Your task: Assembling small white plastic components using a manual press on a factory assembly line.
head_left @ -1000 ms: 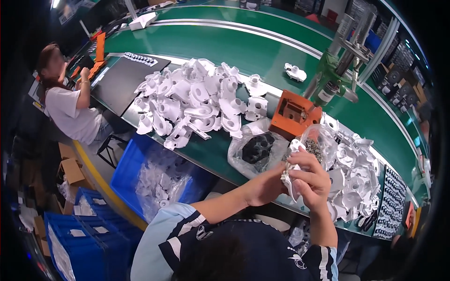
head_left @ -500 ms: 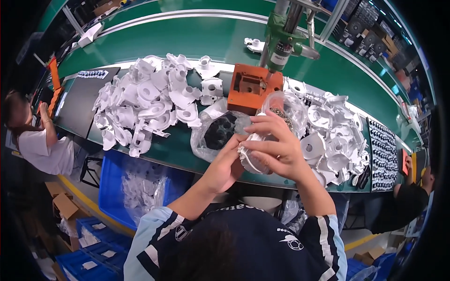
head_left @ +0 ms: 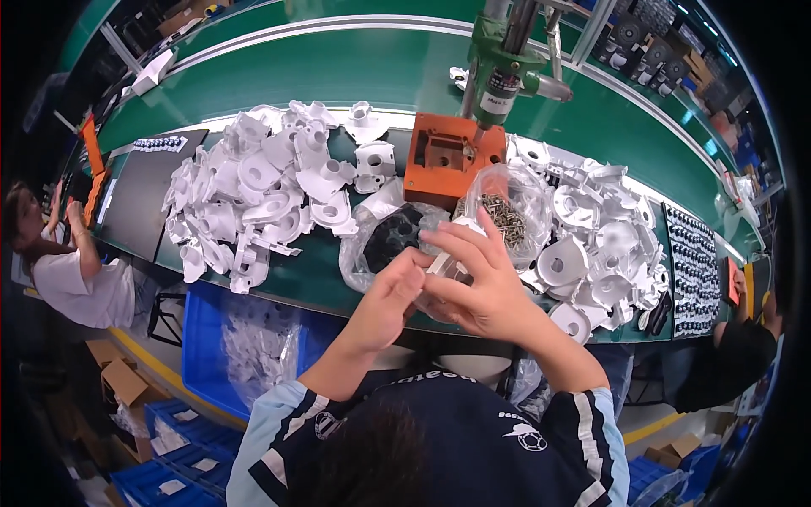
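Between my two hands, over the table's front edge, is a white plastic housing part (head_left: 448, 267), mostly covered by fingers. My left hand (head_left: 380, 300) is closed on its left side, thumb and fingertips together at the edge. Spread more widely, the fingers of my right hand (head_left: 486, 291) curl over the part from the right. Just beyond my left hand lies a clear bag of black parts (head_left: 394, 241). A clear bag of small metal pieces (head_left: 508, 221), which look like screws, sits past my right fingers.
An orange fixture block (head_left: 422, 186) stands under a green press (head_left: 498, 89). Piles of white housings lie left (head_left: 253, 182) and right (head_left: 591, 253). Black trays of small parts (head_left: 693, 270) are at the far right. Below left is a blue bin (head_left: 196, 338). Co-workers sit at both sides.
The white part has turned in my hands and is more covered now. My right hand has shifted left and its fingers have spread, uncovering the bag of metal pieces.
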`<state>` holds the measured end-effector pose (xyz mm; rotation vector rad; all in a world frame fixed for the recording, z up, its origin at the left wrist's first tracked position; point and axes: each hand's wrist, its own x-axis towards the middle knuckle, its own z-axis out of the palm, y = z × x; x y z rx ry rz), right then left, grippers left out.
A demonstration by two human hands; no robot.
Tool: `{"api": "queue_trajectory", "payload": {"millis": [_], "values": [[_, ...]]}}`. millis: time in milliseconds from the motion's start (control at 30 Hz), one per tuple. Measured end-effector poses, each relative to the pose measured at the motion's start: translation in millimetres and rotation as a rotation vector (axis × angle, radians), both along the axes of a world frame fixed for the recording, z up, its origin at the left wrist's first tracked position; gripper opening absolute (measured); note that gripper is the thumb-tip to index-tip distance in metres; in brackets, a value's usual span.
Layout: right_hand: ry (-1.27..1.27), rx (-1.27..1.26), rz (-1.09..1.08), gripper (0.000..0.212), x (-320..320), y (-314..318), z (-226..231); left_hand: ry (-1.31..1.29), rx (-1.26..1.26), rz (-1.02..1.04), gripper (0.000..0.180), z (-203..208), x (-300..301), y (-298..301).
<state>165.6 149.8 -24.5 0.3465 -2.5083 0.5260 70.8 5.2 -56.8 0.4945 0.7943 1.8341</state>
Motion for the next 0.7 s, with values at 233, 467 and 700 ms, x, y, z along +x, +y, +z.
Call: {"api": "queue_trajectory", "payload": {"millis": [233,467,700], "values": [[0.085,-0.396,0.028,0.059,2,25,22,0.877,-0.093,0.204,0.016,18,-18,-1],[-0.225,0.015,-0.559,0.018,8,58,-8,2.015,-0.048,0.539,0.024,4,-114,80],[-0.248,0.007,-0.549,0.014,7,57,-8,2.240,0.111,0.423,0.023,-28,-144,136]]}}
